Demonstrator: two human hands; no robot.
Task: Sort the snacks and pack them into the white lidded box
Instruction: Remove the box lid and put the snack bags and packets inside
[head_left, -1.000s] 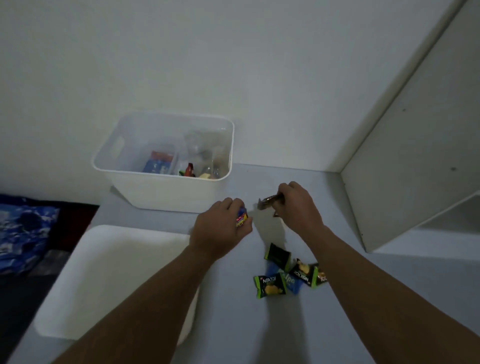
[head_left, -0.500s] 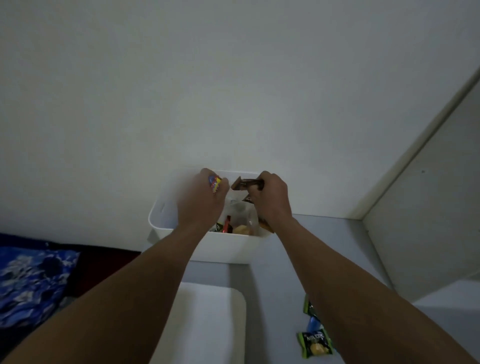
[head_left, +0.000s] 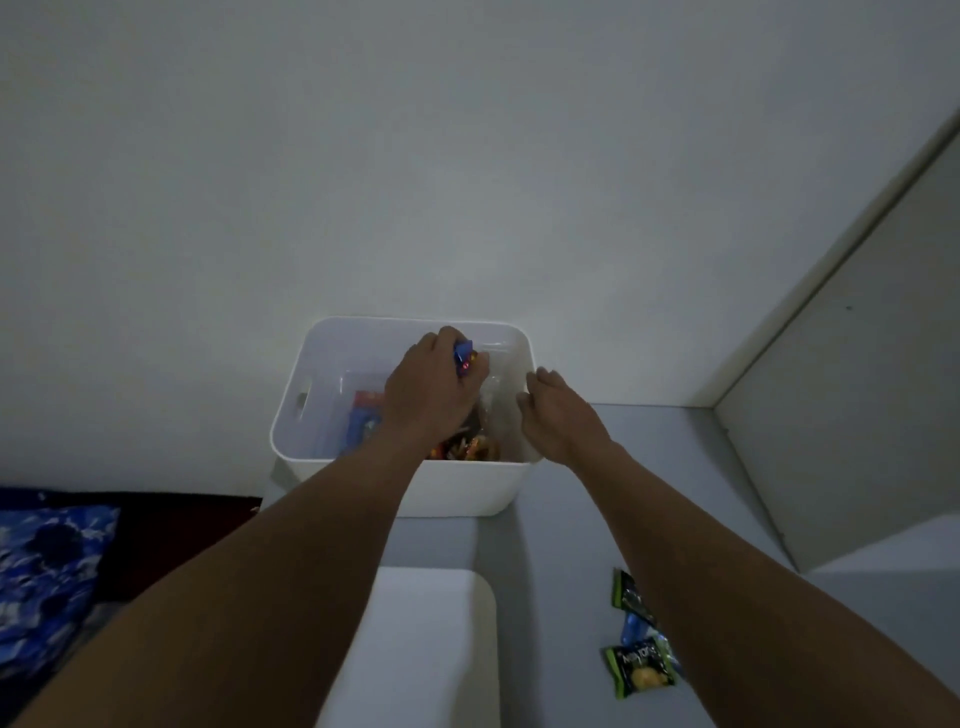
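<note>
The left grip (head_left: 431, 395) pinches a blue-wrapped candy (head_left: 463, 355) above the open white box (head_left: 306, 358), which stands on the desk (head_left: 566, 540) with other snacks in its bottom. The right grip (head_left: 558, 415) hangs loose and empty over the box's right rim. Green snack packets (head_left: 640, 671) lie on the desk beside the white lid (head_left: 431, 649).

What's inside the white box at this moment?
The white box holds a blue-and-red packet, a clear bag and orange-brown snacks near the front wall. The left hand, gripping a blue candy, and its forearm cover the middle, so anything beneath is hidden.
</note>
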